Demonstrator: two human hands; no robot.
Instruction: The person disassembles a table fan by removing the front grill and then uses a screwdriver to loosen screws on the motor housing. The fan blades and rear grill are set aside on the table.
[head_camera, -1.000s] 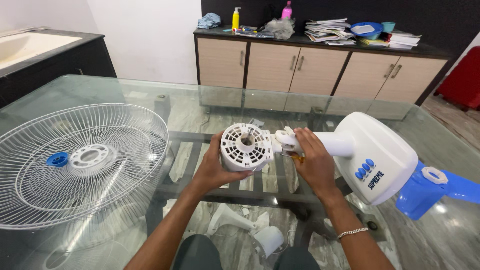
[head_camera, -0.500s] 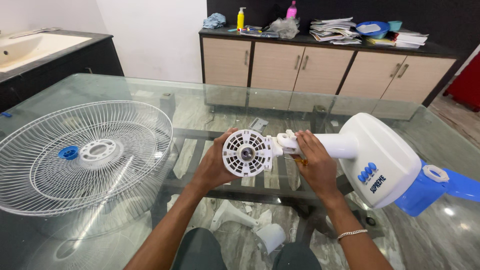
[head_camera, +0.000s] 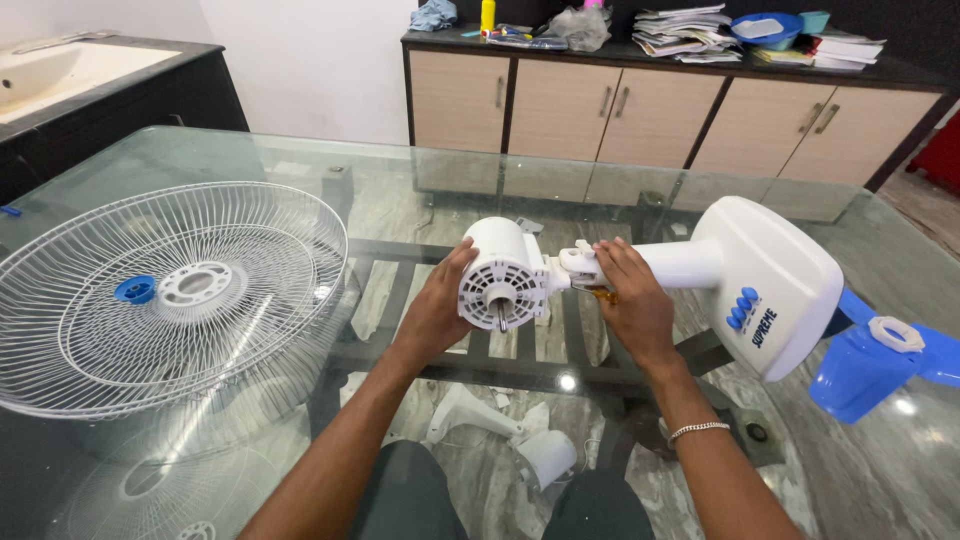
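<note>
Holding a white fan motor housing (head_camera: 503, 274) over the middle of the glass table (head_camera: 300, 160), we have our left hand (head_camera: 437, 308) wrapped round its left side, fingers curled over the rounded shell and thumb toward the near edge, so the hand is clamped on the housing. The vented face of the motor points toward us, tilted a little downward, with the short metal shaft (head_camera: 499, 316) sticking out of its centre. Our right hand (head_camera: 632, 300) grips the white neck joint (head_camera: 580, 264) just to the right of the motor, fingers closed over the top of it, and a small amber-coloured part shows under those fingers, though we cannot tell what it is. A thin bracelet (head_camera: 697, 430) sits on that right wrist. The neck runs on to the right into the white fan base (head_camera: 765, 280), which lies tipped on its side with a cluster of blue buttons (head_camera: 744, 304) facing us. Far to the left on the table rests the round white wire guard (head_camera: 170, 295), lying flat, with a blue cap (head_camera: 135, 290) near its hub. At the right edge lies a blue fan blade (head_camera: 870, 365) with a white ring on it. Beyond the table, a cabinet (head_camera: 640, 100) with beige doors carries papers and bottles on top.
</note>
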